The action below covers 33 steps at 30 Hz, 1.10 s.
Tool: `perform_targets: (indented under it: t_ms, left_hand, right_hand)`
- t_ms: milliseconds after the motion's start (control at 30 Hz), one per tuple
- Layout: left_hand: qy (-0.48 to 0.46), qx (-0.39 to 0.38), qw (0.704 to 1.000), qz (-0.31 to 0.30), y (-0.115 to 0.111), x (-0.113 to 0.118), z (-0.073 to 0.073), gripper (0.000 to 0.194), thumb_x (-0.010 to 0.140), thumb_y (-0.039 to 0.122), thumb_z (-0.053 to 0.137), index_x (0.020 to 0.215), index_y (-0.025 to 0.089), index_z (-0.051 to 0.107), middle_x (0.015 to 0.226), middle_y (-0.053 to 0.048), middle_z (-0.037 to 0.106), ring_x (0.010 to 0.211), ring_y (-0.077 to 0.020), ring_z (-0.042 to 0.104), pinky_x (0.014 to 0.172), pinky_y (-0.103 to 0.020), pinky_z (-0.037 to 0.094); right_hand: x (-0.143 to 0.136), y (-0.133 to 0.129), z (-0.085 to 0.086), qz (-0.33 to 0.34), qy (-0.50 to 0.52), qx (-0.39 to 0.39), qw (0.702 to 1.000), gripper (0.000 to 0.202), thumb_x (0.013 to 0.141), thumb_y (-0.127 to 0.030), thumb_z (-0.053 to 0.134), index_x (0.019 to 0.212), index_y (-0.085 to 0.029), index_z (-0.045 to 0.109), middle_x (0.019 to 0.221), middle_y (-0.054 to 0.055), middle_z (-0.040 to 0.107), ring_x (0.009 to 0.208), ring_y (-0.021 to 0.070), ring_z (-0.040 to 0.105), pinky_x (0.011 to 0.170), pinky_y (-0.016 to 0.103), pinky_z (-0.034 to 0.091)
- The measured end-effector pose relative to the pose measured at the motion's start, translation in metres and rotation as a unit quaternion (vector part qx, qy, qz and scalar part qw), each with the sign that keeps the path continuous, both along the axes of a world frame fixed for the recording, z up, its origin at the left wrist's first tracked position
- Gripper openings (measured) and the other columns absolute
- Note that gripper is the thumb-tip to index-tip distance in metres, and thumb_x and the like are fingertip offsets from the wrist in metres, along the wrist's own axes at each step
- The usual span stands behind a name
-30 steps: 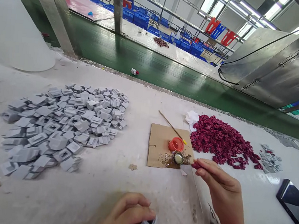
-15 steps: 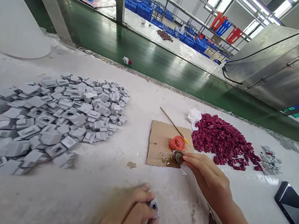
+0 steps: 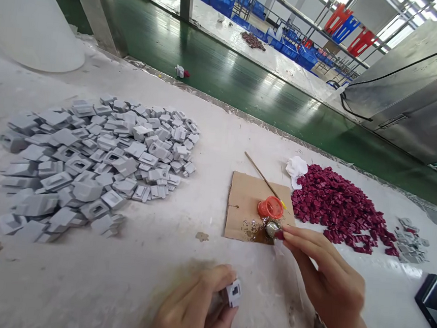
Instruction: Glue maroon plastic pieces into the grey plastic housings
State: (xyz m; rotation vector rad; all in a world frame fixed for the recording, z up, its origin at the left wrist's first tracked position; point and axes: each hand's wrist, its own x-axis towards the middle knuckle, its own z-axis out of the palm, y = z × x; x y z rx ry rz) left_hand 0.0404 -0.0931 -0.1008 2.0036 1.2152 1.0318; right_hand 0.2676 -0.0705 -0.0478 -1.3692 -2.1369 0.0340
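Observation:
Near the front edge, my left hand (image 3: 200, 305) pinches a small grey plastic piece (image 3: 234, 292), with its dark slot facing the camera. My right hand (image 3: 324, 267) holds a small maroon piece (image 3: 280, 235) between thumb and fingertips. That piece is right beside a small round cap (image 3: 272, 229) with a shiny surface; I cannot tell whether they touch. The cap stands on a square of cardboard (image 3: 239, 196), wet with brownish spots, next to a red-orange cup (image 3: 271, 207). A thin stick (image 3: 261, 174) with a yellow tip lies across the cardboard.
A wide heap of grey pieces (image 3: 103, 164) spreads over the left of the table. Maroon pieces (image 3: 340, 208) are piled at right, beside crumpled white tissue (image 3: 296, 168) and small grey bits (image 3: 410, 242). A black phone (image 3: 434, 303) lies far right. Behind runs a green conveyor belt (image 3: 212, 61).
The camera view has shifted, moving the scene rightward. My right hand has drawn slightly back from the cap, showing the maroon piece. The grey piece in my left hand shows more of its slotted face.

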Motion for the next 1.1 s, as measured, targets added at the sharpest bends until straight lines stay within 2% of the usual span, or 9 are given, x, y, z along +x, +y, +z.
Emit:
perform_targets:
  t_ms: [67, 133, 267, 433, 567, 733, 967, 1033, 1100]
  left_hand:
    - [-0.013, -0.014, 1.0, -0.003, 0.0, 0.001, 0.001, 0.023, 0.091, 0.022, 0.051, 0.114, 0.025, 0.049, 0.096, 0.004, 0.076, 0.084, -0.0093, 0.073, 0.084, -0.012, 0.053]
    - [-0.03, -0.027, 0.999, -0.007, 0.0, 0.001, 0.001, 0.026, 0.091, 0.021, 0.052, 0.116, 0.025, 0.048, 0.096, 0.004, 0.076, 0.085, -0.0093, 0.073, 0.084, -0.012, 0.053]
    - [-0.048, -0.045, 0.998, -0.023, 0.0, 0.0, 0.001, 0.033, 0.088, 0.017, 0.055, 0.12, 0.023, 0.047, 0.1, 0.002, 0.075, 0.088, -0.0091, 0.072, 0.087, -0.012, 0.052]
    - [-0.05, -0.053, 0.997, -0.028, -0.001, 0.0, 0.0, 0.036, 0.088, 0.016, 0.056, 0.122, 0.022, 0.046, 0.102, 0.0, 0.074, 0.091, -0.0107, 0.071, 0.087, -0.014, 0.053]
    - [-0.063, -0.076, 0.995, -0.03, -0.003, 0.0, 0.001, 0.038, 0.088, 0.016, 0.056, 0.124, 0.023, 0.045, 0.103, -0.001, 0.074, 0.092, -0.0138, 0.072, 0.084, -0.019, 0.057]
    - [-0.063, -0.083, 0.994, -0.033, -0.003, 0.0, 0.003, 0.035, 0.086, 0.011, 0.056, 0.118, 0.024, 0.048, 0.101, 0.001, 0.073, 0.091, -0.012, 0.071, 0.085, -0.017, 0.055]
    - [-0.028, -0.049, 0.998, -0.032, -0.001, 0.002, 0.004, 0.039, 0.083, 0.009, 0.06, 0.118, 0.023, 0.049, 0.102, -0.001, 0.072, 0.093, -0.0135, 0.069, 0.086, -0.02, 0.054]
    - [-0.037, -0.044, 0.997, -0.056, 0.003, -0.003, 0.01, 0.046, 0.08, 0.006, 0.06, 0.121, 0.024, 0.05, 0.105, -0.001, 0.07, 0.096, -0.0131, 0.067, 0.087, -0.02, 0.054]
    - [-0.059, -0.066, 0.992, -0.093, 0.013, -0.013, 0.024, 0.05, 0.077, 0.005, 0.061, 0.121, 0.028, 0.052, 0.104, 0.002, 0.07, 0.093, -0.0116, 0.068, 0.084, -0.017, 0.054]
  right_hand:
    - [-0.011, -0.014, 0.003, 0.011, 0.04, -0.044, 0.998, 0.036, 0.085, -0.001, 0.057, 0.113, -0.023, 0.061, 0.107, 0.005, 0.068, 0.101, 0.017, 0.065, 0.086, 0.027, 0.056]
    - [-0.022, -0.028, 0.003, 0.056, 0.07, -0.095, 0.991, 0.033, 0.086, -0.003, 0.056, 0.113, -0.021, 0.06, 0.107, 0.006, 0.068, 0.102, 0.0167, 0.065, 0.085, 0.025, 0.057]
    - [-0.036, -0.041, -0.005, 0.087, 0.108, -0.107, 0.985, 0.031, 0.087, -0.004, 0.056, 0.114, -0.019, 0.059, 0.104, 0.008, 0.069, 0.101, 0.017, 0.065, 0.084, 0.025, 0.058]
    - [-0.041, -0.038, -0.012, 0.094, 0.113, -0.098, 0.984, 0.029, 0.087, -0.005, 0.057, 0.113, -0.018, 0.062, 0.103, 0.009, 0.07, 0.098, 0.0181, 0.067, 0.083, 0.027, 0.059]
    - [-0.042, -0.036, -0.01, 0.105, 0.109, -0.089, 0.985, 0.028, 0.089, -0.008, 0.055, 0.114, -0.018, 0.063, 0.1, 0.008, 0.072, 0.094, 0.0193, 0.069, 0.079, 0.028, 0.06]
    - [-0.043, -0.039, -0.009, 0.11, 0.068, -0.12, 0.984, 0.028, 0.09, -0.01, 0.054, 0.116, -0.017, 0.063, 0.106, 0.01, 0.07, 0.101, 0.0203, 0.067, 0.083, 0.029, 0.06]
    - [-0.044, -0.029, -0.013, 0.125, 0.122, -0.109, 0.979, 0.03, 0.092, -0.008, 0.05, 0.117, -0.018, 0.062, 0.104, 0.008, 0.071, 0.099, 0.0174, 0.067, 0.082, 0.026, 0.06]
    - [-0.034, -0.033, -0.017, 0.108, 0.109, -0.123, 0.981, 0.033, 0.092, -0.017, 0.054, 0.125, -0.02, 0.057, 0.113, 0.008, 0.068, 0.105, 0.0179, 0.065, 0.086, 0.026, 0.058]
    - [-0.022, -0.043, -0.023, 0.041, 0.11, -0.11, 0.987, 0.04, 0.091, -0.028, 0.058, 0.13, -0.022, 0.053, 0.119, 0.009, 0.065, 0.105, 0.0196, 0.066, 0.087, 0.027, 0.058]
